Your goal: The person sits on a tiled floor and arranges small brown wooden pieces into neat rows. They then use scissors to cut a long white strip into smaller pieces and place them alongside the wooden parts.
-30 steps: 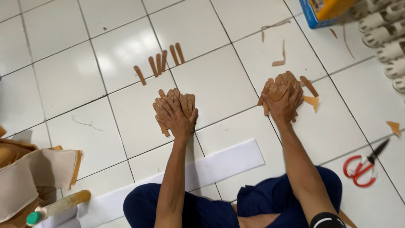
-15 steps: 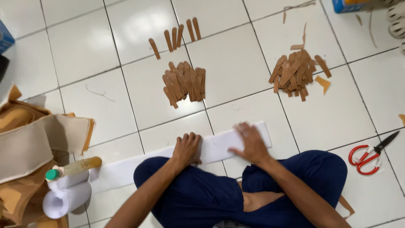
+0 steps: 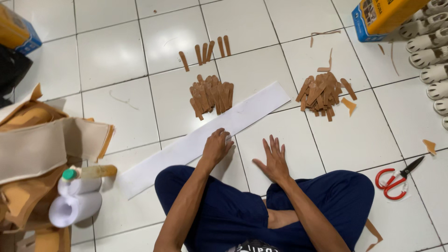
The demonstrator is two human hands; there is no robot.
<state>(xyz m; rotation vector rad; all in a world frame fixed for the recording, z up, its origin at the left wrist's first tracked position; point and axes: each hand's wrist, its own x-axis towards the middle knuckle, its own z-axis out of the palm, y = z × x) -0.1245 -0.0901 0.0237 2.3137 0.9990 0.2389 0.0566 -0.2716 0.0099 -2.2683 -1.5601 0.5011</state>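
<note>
I sit cross-legged on a white tiled floor. A long white strip [image 3: 242,116] lies slanted in front of my knees. My left hand [image 3: 216,147] rests on the strip near its middle, fingers curled down onto it. Spread flat on the tiles just right of the strip is my right hand [image 3: 273,159], holding nothing. Beyond the strip lie two piles of brown leather-like pieces: one at the centre [image 3: 211,95], one to the right [image 3: 323,91]. Several separate brown strips [image 3: 205,52] lie in a row farther back.
Red-handled scissors [image 3: 396,176] lie at my right. At left sit a stack of tan material [image 3: 42,144], a green-capped glue bottle [image 3: 88,172] and a white roll [image 3: 74,209]. A yellow-blue box [image 3: 382,14] and white moulded shoe pieces [image 3: 429,51] are top right.
My hands left the two brown piles and came back to the white strip. The strip has been slid forward, away from my knees. My right hand now lies flat on the floor.
</note>
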